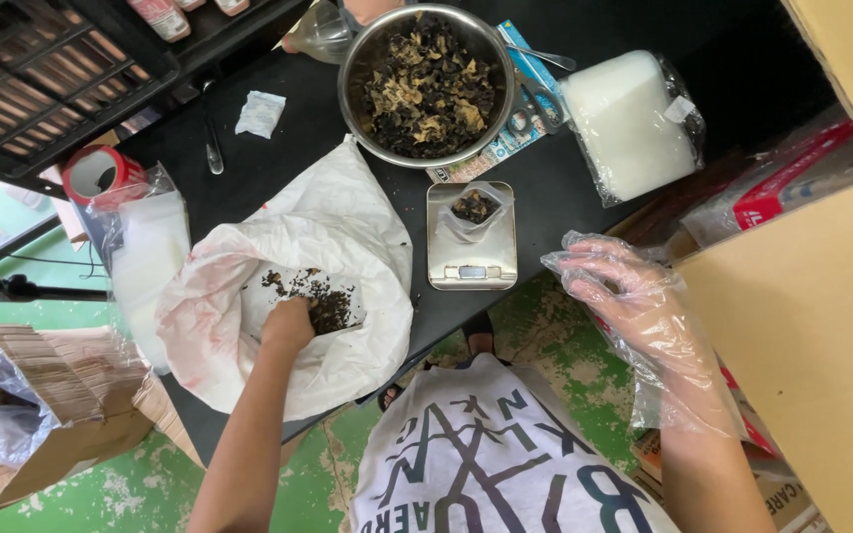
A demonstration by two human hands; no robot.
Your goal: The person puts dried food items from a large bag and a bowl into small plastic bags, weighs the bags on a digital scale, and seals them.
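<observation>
1. Reaching into the wide-mouthed white plastic sack [348,345], the left hand [288,321] is going down among the dark dried fungus pieces [323,301] lying inside it; the fingers are buried there, so I cannot tell whether they are closed on a pinch or spread.
2. The right hand [624,296], wearing a loose clear plastic glove, is hovering over the table edge with its fingers spread and holding nothing.
3. Judging from this, the left hand is doing best by lifting small amounts, since crumbs are already lying on the sack's rim.
4. The small clear pouch [473,209], partly filled with the same dark pieces, is standing on the square silver kitchen scale [471,259] just beside the sack; keeping its mouth open with the free gloved hand is probably helping a clean pour.
5. Beyond the scale, the round steel bowl [425,84] is holding more fungus, dark and pale mixed.
6. A wrapped stack of clear bags [629,123] is lying to its right, and a red tape roll [101,176] is sitting well apart on the left.
</observation>
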